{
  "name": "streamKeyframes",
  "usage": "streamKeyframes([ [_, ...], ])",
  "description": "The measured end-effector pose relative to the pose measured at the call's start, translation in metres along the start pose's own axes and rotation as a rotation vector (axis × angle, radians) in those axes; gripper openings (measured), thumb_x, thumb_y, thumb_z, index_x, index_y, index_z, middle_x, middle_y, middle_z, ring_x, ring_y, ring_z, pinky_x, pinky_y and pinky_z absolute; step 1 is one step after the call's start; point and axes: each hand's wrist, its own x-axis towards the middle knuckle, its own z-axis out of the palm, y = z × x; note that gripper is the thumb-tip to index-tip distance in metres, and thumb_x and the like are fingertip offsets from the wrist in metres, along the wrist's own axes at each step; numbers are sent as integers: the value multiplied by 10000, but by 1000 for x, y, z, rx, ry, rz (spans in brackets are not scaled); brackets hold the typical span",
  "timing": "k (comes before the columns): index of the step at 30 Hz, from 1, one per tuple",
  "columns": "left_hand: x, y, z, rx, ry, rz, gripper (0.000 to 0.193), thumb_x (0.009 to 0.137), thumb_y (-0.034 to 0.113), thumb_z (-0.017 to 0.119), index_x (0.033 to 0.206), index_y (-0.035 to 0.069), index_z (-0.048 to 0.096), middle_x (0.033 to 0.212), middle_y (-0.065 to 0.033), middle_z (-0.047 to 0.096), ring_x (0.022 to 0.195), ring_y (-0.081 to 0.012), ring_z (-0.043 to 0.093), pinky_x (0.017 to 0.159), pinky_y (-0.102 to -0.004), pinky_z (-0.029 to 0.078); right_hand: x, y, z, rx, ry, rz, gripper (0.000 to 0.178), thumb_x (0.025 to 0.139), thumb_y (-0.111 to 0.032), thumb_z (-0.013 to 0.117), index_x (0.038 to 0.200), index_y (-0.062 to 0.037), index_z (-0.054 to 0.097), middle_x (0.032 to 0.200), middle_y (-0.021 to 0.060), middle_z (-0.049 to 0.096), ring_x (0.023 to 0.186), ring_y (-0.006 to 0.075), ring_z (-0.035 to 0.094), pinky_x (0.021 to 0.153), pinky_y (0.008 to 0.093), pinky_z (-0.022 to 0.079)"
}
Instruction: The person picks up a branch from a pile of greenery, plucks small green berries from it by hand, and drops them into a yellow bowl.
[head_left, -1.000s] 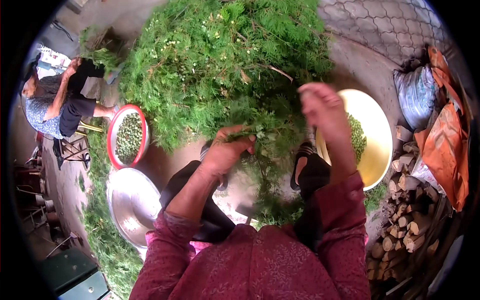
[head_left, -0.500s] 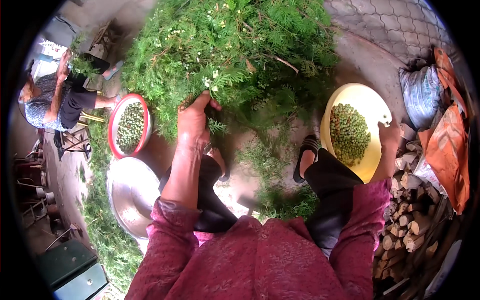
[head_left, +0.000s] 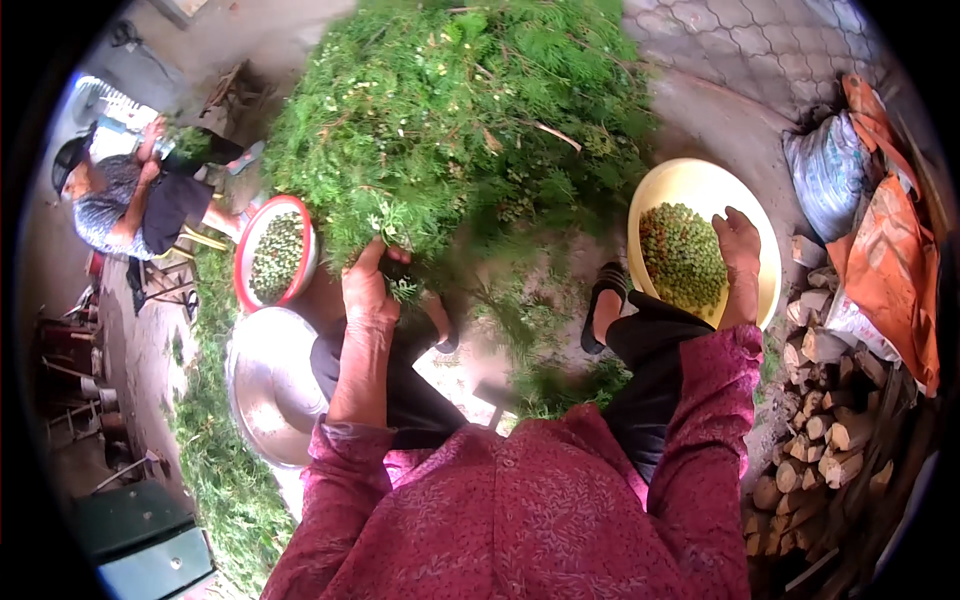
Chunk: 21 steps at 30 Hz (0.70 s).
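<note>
My left hand (head_left: 370,290) is closed round a leafy green conifer sprig (head_left: 385,215), with pale seed cones showing beyond the thumb. It is at the near edge of a large heap of cut conifer branches (head_left: 470,130). On the right, my right hand (head_left: 738,245) hovers inside a yellow basin (head_left: 690,175), its fingers apart and pointing toward the far side. Small round green cones (head_left: 682,255), some brownish, cover part of the basin's bottom. I see nothing held in that hand.
A red-rimmed basin (head_left: 240,270) of green cones and a shiny metal basin (head_left: 265,385) stand on the left. Another person (head_left: 125,205) sits beyond them holding greenery. Chopped firewood (head_left: 820,430), an orange sack (head_left: 885,270) and a grey sack (head_left: 828,170) line the right.
My right hand has shifted from the yellow basin's right rim to over the cones inside. My left hand has come slightly nearer with the sprig. The whole view has shifted a little.
</note>
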Motion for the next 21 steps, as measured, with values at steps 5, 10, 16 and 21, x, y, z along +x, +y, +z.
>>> streamKeyframes([
  [5,-29,22,-4,-32,1,6,91,799,93,497,772,7,481,608,-79,481,596,-194,489,616,-316,433,-11,-31,9,163,-35,11,500,730,-286,572,1120,15,487,1053,189,543,966,262,530,846,308,394],
  [10,-51,52,-4,-66,-6,82,83,799,97,503,793,20,473,606,-71,478,596,-196,491,615,-313,433,-35,-60,22,523,-137,9,442,750,-232,576,1099,29,499,995,136,569,878,182,544,777,259,411],
  [16,-75,69,9,-17,-22,151,90,809,107,497,785,28,463,603,-66,480,579,-195,488,613,-299,428,-84,-73,28,668,-240,-102,411,769,-175,574,1100,49,480,887,66,584,795,108,529,699,222,416],
  [21,-84,70,14,-23,-109,174,105,808,120,496,818,22,462,622,-69,487,605,-201,500,626,-305,431,-130,-95,-17,1126,-306,34,369,789,-194,580,1080,18,500,903,84,589,766,112,565,667,211,444],
])
